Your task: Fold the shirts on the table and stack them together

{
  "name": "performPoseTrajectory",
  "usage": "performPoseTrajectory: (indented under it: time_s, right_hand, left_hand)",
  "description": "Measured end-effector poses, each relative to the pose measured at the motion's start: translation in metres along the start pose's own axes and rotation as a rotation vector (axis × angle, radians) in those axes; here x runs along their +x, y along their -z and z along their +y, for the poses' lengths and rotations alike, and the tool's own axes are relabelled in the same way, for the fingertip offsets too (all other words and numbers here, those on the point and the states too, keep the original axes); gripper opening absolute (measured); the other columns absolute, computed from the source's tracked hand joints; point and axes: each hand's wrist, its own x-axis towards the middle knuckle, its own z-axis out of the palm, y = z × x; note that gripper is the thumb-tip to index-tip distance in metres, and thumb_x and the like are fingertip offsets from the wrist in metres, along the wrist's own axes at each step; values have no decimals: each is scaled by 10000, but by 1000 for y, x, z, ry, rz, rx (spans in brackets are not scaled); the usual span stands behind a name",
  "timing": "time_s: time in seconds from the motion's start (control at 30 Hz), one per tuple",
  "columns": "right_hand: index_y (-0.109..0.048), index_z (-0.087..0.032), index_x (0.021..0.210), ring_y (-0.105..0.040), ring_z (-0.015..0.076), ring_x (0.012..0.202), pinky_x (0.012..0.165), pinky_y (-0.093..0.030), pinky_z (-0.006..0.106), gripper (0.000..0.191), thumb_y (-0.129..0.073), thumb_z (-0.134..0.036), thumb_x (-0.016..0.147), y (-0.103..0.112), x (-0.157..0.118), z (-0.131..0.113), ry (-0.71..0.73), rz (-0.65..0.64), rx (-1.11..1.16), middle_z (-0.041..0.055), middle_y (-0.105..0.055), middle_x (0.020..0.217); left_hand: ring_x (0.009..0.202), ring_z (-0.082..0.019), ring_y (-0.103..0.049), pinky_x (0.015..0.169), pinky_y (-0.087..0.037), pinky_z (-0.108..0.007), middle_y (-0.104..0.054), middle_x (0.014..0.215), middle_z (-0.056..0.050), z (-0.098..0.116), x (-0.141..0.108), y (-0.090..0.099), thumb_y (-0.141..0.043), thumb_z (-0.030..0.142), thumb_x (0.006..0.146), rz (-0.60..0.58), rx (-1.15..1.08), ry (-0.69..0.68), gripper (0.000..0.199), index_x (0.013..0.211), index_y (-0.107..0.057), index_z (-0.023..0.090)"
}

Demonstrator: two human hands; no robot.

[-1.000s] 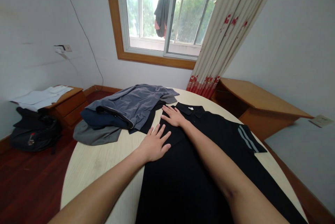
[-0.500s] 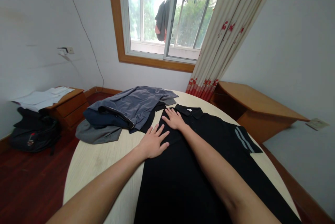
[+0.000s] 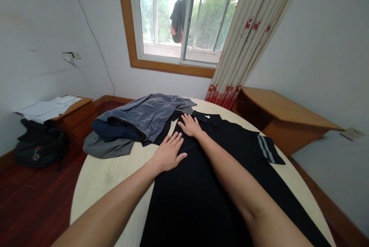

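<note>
A black polo shirt (image 3: pixel 198 177) lies spread over the round table, its collar (image 3: pixel 210 122) toward the window. Two grey stripes mark its right-hand sleeve (image 3: pixel 270 150). My left hand (image 3: pixel 168 154) rests flat on the shirt's left edge, fingers stretched out. Farther up, near the collar, my right hand (image 3: pixel 190 126) lies flat on the shoulder area, its fingers apart. Neither hand grips the cloth. The left sleeve runs toward a heap of clothes and is partly hidden by my left hand and the heap.
A pile of grey and navy clothes (image 3: pixel 138 118) covers the table's (image 3: pixel 106 177) far left. Beyond stand a wooden desk (image 3: pixel 288 108) at right and a small drawer cabinet (image 3: pixel 77 116) with papers at left. A black backpack (image 3: pixel 39 147) sits on the floor. A curtain (image 3: pixel 245 47) hangs behind.
The shirt has shifted slightly up and left on the table, its collar and striped sleeve both a little farther away. My hands have moved slightly the same way, still flat on it.
</note>
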Motion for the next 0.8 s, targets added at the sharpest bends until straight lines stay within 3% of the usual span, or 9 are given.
performPoseTrajectory:
  time_s: [0.1,0.23,0.47,0.57,0.7,0.8]
  right_hand:
    - [-296,-196,1586,-130,235,1551,1238,-73,503,673,-205,-571,1034,-1,-22,-7,99,58,20,81,-225,1666]
    - [-291,-214,1589,-147,231,1549,1239,-106,502,656,-233,-561,1035,-6,-42,-6,180,-53,46,61,-216,1667]
    - [-288,-239,1587,-144,234,1550,1238,-107,517,639,-320,-546,1028,-4,-27,5,113,-61,54,40,-194,1672]
    - [-346,-221,1562,-234,231,1527,1230,-165,504,597,-316,-501,1035,-2,-31,13,105,46,99,62,-282,1647]
    - [-523,-185,1436,-452,202,1397,1177,-312,385,519,-301,-429,1034,14,-63,60,30,362,147,95,-529,1494]
    - [-630,-171,1304,-549,250,1280,1097,-405,412,464,-342,-381,1008,37,-101,121,-286,479,90,122,-626,1354]
  left_hand:
    - [1538,-277,-176,1243,-196,-450,-278,1630,-162,1,-1,-2,-324,552,1015,-17,-39,12,702,1525,-399,76]
    - [1532,-299,-188,1239,-207,-451,-230,1637,-187,0,-4,-6,-347,580,999,-47,-59,64,750,1539,-366,60]
    - [1537,-290,-167,1244,-190,-450,-229,1637,-181,2,-4,-3,-350,575,998,-91,-39,74,741,1532,-386,62]
    - [1535,-289,-174,1243,-191,-446,-241,1635,-178,2,-4,-2,-342,580,997,-94,-36,72,744,1534,-386,67]
    - [1538,-285,-166,1241,-189,-445,-232,1639,-172,0,-4,-4,-334,591,992,-94,-40,70,751,1536,-386,75]
    - [1540,-275,-162,1237,-192,-457,-225,1644,-157,0,-4,-4,-327,597,989,-99,-46,75,752,1544,-375,92]
